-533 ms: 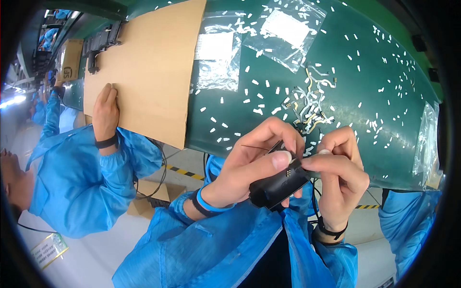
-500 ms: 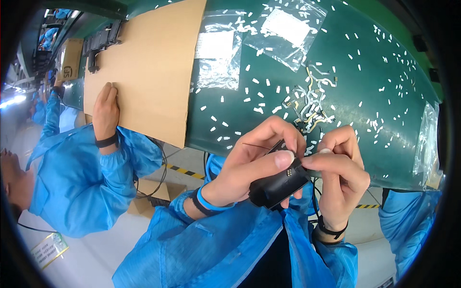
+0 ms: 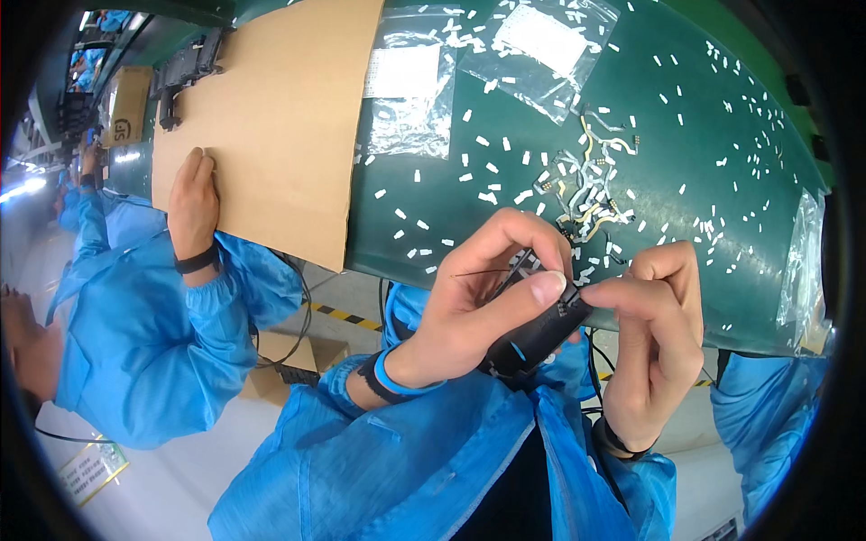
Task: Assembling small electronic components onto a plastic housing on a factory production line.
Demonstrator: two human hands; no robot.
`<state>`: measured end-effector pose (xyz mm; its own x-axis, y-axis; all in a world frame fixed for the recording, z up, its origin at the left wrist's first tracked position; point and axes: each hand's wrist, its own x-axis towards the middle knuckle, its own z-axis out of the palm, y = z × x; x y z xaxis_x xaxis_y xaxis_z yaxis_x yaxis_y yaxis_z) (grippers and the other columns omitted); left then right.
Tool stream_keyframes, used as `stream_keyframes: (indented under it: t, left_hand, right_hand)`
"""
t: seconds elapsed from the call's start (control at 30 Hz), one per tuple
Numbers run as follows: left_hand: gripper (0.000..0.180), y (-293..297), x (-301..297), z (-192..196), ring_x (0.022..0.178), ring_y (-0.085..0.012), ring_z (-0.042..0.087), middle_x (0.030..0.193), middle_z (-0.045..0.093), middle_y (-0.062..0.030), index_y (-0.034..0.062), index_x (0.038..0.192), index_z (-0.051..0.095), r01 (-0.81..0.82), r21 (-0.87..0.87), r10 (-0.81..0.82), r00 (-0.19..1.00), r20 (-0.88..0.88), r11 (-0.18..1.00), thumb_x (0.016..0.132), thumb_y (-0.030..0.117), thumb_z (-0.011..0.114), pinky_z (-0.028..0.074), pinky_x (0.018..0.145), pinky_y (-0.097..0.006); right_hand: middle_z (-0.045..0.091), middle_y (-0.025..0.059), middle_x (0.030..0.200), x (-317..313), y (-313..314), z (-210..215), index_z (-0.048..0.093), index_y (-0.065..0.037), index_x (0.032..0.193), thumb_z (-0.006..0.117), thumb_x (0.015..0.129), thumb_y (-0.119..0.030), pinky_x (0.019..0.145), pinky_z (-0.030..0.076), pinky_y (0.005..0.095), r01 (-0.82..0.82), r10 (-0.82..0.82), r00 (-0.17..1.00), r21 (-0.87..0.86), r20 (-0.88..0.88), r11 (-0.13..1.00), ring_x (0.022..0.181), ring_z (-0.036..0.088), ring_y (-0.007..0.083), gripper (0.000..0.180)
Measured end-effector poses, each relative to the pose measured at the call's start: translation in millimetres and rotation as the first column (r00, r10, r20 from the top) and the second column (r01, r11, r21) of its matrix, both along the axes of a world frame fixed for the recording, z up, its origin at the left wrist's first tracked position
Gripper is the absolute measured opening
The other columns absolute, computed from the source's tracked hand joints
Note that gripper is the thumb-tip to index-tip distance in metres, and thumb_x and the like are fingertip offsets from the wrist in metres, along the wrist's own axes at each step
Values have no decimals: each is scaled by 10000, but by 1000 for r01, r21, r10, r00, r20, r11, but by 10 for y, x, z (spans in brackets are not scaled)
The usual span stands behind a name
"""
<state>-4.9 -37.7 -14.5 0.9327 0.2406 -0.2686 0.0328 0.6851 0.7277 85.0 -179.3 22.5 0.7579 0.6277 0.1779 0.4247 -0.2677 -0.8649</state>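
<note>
Above the near table edge, my left hand (image 3: 492, 307) grips a black plastic housing (image 3: 534, 341), thumb pressed on its upper face. Small metal contacts or slots by the thumb are too small to make out, and a thin dark wire sticks out left past the fingers. My right hand (image 3: 654, 338) is curled, its index fingertip touching the right end of the housing. Whatever lies between its fingertips, if anything, is hidden. Just beyond my hands, a tangle of short grey and yellow flat cables with small connectors (image 3: 591, 185) lies on the green table (image 3: 406, 248).
Many small white tabs (image 3: 488, 197) are scattered over the table. Clear plastic bags with white paper (image 3: 406, 77) lie at the back. On the left, a co-worker's hand (image 3: 193, 203) rests on a cardboard sheet (image 3: 280, 126); black parts (image 3: 188, 68) stand beyond it.
The black housing has tilted in my left hand, so its upper face and contacts look different. My right hand has shifted slightly right, its index fingertip still at the housing's end.
</note>
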Motion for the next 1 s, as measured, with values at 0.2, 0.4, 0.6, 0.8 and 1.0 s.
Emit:
stream_keyframes:
  t: [0.2, 0.4, 0.6, 0.8, 1.0]
  left_hand:
    - [164, 36, 19, 43, 679, -276, 712, 970, 523, -183, 27, 1028, 476, -14, 26, 13, 999, 36, 1000, 945, 143, 557, 626, 538, -309]
    - [117, 46, -3, -26, 827, -187, 610, 954, 562, -149, 47, 1006, 511, -42, 99, 35, 997, 66, 994, 946, 138, 554, 526, 720, -311]
    - [158, -8, -3, -59, 917, -182, 549, 971, 573, -143, 38, 1038, 533, -98, 227, 76, 992, 104, 969, 945, 160, 568, 446, 842, -329]
    - [245, 59, -44, -118, 1080, -140, 546, 1162, 534, -107, 9, 1165, 539, -67, 298, -13, 966, 258, 952, 934, 32, 619, 445, 939, -295]
    - [258, 113, -61, -190, 1087, -185, 555, 1138, 550, -118, 2, 1160, 538, 13, 141, -59, 944, 323, 990, 917, 9, 623, 427, 969, -332]
  right_hand:
    - [468, 75, 867, 26, -22, 33, 732, -4, 983, 530, 779, 164, 567, 386, 259, -57, 59, 998, 43, -26, 997, 676, 485, 146, 333]
    - [590, 144, 1005, 76, 42, -28, 714, 26, 1014, 699, 768, 58, 665, 536, 290, -194, 220, 965, 177, -143, 965, 798, 648, 191, 248]
    - [634, 141, 981, 64, 68, -145, 688, 39, 970, 754, 691, 65, 661, 527, 306, -185, 171, 975, 90, 140, 979, 789, 647, 236, 288]
    - [641, 142, 962, 10, 75, -154, 670, 24, 945, 760, 682, 64, 638, 515, 305, -97, 81, 987, 111, 142, 989, 805, 636, 239, 281]
    - [626, 123, 984, 31, 7, -129, 686, 9, 977, 792, 736, 50, 651, 465, 258, 4, 136, 907, 331, -398, 944, 799, 591, 162, 266]
